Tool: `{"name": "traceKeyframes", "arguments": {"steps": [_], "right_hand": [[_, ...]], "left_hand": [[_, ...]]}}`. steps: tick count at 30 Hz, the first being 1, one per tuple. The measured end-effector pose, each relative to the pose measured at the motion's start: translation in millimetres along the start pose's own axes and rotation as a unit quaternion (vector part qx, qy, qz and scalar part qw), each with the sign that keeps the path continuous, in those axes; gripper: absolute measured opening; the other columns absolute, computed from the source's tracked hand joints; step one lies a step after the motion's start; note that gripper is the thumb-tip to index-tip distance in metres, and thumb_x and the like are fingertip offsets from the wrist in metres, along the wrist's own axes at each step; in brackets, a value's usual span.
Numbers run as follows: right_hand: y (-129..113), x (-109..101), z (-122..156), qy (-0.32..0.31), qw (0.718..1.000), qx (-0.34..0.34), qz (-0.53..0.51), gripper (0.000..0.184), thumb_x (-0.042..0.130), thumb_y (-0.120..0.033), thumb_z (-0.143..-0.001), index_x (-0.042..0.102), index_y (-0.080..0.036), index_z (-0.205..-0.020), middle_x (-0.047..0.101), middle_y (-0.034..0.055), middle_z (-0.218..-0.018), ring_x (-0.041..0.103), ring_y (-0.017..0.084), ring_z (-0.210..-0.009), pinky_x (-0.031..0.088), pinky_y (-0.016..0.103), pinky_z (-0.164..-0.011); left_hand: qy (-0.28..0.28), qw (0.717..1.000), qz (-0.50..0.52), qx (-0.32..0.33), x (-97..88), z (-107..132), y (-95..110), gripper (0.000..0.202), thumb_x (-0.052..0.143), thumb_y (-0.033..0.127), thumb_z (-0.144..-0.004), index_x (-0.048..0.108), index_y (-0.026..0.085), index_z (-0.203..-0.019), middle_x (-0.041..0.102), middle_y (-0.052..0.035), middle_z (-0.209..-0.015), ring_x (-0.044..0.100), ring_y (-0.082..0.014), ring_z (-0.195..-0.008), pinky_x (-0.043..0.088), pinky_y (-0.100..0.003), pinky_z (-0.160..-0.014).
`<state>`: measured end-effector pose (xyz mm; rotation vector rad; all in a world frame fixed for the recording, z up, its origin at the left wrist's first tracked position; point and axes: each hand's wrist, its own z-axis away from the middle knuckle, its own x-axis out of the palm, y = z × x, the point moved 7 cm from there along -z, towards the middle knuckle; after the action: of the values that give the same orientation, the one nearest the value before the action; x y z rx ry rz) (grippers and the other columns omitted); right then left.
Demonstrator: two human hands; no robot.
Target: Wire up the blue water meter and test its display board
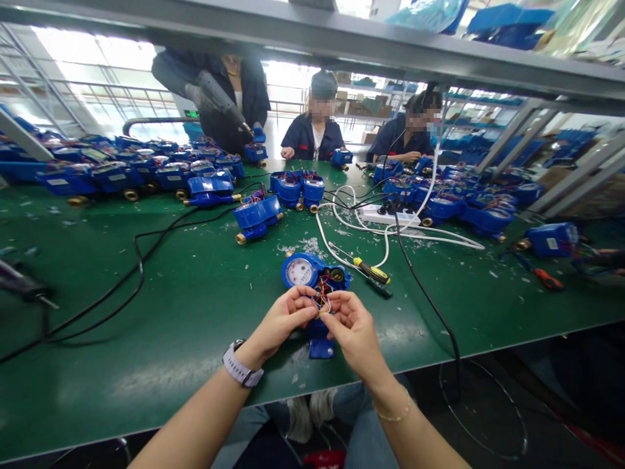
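Note:
A blue water meter (299, 271) with a round white dial lies in front of me, its wiring compartment exposed. Thin coloured wires (323, 286) rise out of it. My left hand (288, 314) pinches some of these wires from the left side. From the right, my right hand (352, 327) pinches the wires too, its fingertips close to the left ones. A blue flap (321, 348) of the meter shows below the hands. The exact wire ends are hidden by the fingers.
A yellow-black screwdriver (372, 270) lies right of the meter, near a white power strip (390, 216) and cables. More blue meters (258, 216) crowd the green table (161, 312). At left is a power screwdriver (22, 283). Several co-workers sit or stand opposite.

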<state>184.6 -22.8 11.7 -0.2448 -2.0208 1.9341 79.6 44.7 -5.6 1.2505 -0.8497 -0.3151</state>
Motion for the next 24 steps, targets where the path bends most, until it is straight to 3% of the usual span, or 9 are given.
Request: {"name": "traceKeyframes", "arguments": {"steps": [7, 10, 15, 24], "right_hand": [[-2.9, -2.0, 0.4, 0.007, 0.997, -0.045, 0.057, 0.028, 0.067, -0.03, -0.08, 0.054, -0.021, -0.103, 0.059, 0.0001, -0.081, 0.049, 0.011, -0.058, 0.043, 0.023, -0.05], [-1.9, -2.5, 0.3, 0.002, 0.996, -0.05, 0.077, 0.026, 0.065, -0.03, -0.082, 0.053, -0.021, -0.103, 0.058, -0.0004, -0.082, 0.049, 0.01, -0.058, 0.042, 0.023, -0.05], [-0.8, -3.0, -0.8, -0.006, 0.993, -0.056, 0.1, 0.022, 0.062, -0.029, -0.084, 0.051, -0.022, -0.102, 0.056, -0.0013, -0.083, 0.047, 0.01, -0.057, 0.04, 0.023, -0.05], [-4.7, 2.4, -1.6, -0.053, 0.991, -0.054, 0.111, 0.019, 0.062, -0.028, -0.081, 0.05, -0.021, -0.094, 0.052, -0.0029, -0.079, 0.043, 0.008, -0.052, 0.037, 0.022, -0.047]], "left_hand": [[-0.017, 0.999, 0.033, 0.006, 0.4, -0.2, -1.0, 0.056, 0.083, 0.022, -0.066, 0.057, 0.017, -0.115, 0.062, 0.0011, -0.076, 0.058, -0.0105, -0.071, 0.043, -0.021, -0.069], [-0.015, 1.0, 0.021, 0.013, 0.7, -0.5, 0.2, 0.046, 0.083, 0.023, -0.067, 0.063, 0.015, -0.108, 0.063, -0.0009, -0.078, 0.058, -0.011, -0.072, 0.044, -0.022, -0.07], [0.014, 1.0, 0.001, 0.008, -2.2, -0.5, 0.1, 0.03, 0.082, 0.026, -0.068, 0.069, 0.013, -0.091, 0.066, -0.0012, -0.077, 0.058, -0.0103, -0.07, 0.045, -0.022, -0.069], [0.012, 0.998, 0.055, -0.006, -1.9, 0.0, -3.8, 0.037, 0.082, 0.022, -0.067, 0.063, 0.015, -0.098, 0.065, 0.0006, -0.075, 0.058, -0.0079, -0.065, 0.042, -0.017, -0.061]]}}
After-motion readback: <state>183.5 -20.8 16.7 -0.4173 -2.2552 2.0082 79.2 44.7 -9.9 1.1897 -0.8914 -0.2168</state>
